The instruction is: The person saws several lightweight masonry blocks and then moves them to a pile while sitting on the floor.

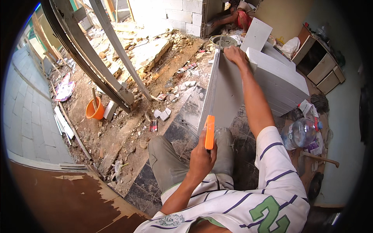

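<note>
The left hand (202,158) is wrapped around the handle of an orange-handled saw (210,132), while the right hand (236,55) is curled at the far upper end of an upright grey slab (229,91), though I cannot tell whether its fingers also pinch the blade. The slab stands ahead of the left hand and reaches up to the right, the blade running along its narrow edge. The step looks like sawing or lining up a cut, and the next move calls for a steady slab and straight blade.
</note>
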{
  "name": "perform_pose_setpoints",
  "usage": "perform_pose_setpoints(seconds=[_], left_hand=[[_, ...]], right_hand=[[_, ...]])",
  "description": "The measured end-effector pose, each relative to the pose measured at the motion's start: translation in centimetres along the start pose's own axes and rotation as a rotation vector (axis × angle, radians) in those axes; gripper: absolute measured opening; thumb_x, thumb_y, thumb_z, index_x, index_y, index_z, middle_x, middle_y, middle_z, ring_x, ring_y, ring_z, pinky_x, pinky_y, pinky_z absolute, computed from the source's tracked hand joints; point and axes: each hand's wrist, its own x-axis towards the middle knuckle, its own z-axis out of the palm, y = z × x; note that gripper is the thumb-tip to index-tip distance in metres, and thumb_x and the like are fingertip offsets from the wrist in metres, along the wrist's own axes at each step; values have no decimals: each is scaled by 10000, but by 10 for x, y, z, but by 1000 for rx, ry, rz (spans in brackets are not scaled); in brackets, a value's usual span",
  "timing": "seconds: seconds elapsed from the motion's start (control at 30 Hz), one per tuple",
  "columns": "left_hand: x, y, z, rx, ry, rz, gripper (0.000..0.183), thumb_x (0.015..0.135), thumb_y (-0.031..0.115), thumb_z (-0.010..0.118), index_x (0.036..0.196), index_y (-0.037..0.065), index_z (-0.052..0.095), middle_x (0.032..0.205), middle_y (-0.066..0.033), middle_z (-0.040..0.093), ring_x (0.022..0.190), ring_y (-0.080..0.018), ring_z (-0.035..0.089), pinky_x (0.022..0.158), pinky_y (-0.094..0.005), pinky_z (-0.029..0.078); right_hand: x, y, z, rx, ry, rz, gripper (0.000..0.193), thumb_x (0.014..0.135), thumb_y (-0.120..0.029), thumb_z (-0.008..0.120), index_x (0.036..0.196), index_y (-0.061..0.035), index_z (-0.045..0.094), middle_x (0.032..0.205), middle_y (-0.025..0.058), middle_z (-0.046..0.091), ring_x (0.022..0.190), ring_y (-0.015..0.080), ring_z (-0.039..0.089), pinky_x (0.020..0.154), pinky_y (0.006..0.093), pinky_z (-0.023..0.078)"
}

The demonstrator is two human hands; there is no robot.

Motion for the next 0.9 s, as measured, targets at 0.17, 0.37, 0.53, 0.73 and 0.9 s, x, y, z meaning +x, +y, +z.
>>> perform_pose_setpoints(seconds=[0.17,0.37,0.53,0.73,0.9], left_hand=[[76,-4,26,-3,6,9,273,985,108,561,1213,-22,488,606,-198,556,501,-313,567,497,-395,419],[-47,-18,-12,120,16,119,502,955,76,581,1409,-38,398,784,-204,643,651,-303,676,617,-361,530],[59,-15,27,29,-9,-49,328,986,114,562,1266,-33,473,686,-229,599,574,-355,634,524,-405,465],[-18,-4,2,-4,-81,-90,489,949,106,593,1362,-75,403,1001,-322,652,882,-460,667,712,-468,551],[11,4,7,5,-49,-78,458,960,87,581,1356,-80,422,736,-242,619,651,-388,663,597,-419,511]], right_hand=[[-7,-9,-1,24,11,-4,599,890,-432,408,1268,-25,630,1338,250,576,1269,435,526,1074,514,393],[-9,-13,5,-15,29,10,590,908,-462,445,1275,-40,632,1361,237,566,1283,418,521,1075,522,388],[-15,-19,1,37,17,-40,630,906,-487,423,1280,-19,617,1333,259,574,1260,433,534,1062,533,398],[-12,-5,-7,15,5,-20,668,905,-502,401,1303,-1,592,1336,283,561,1260,442,530,1054,536,407],[-22,-13,-5,18,38,8,636,901,-483,410,1292,-25,615,1343,246,576,1264,420,536,1065,531,394]])
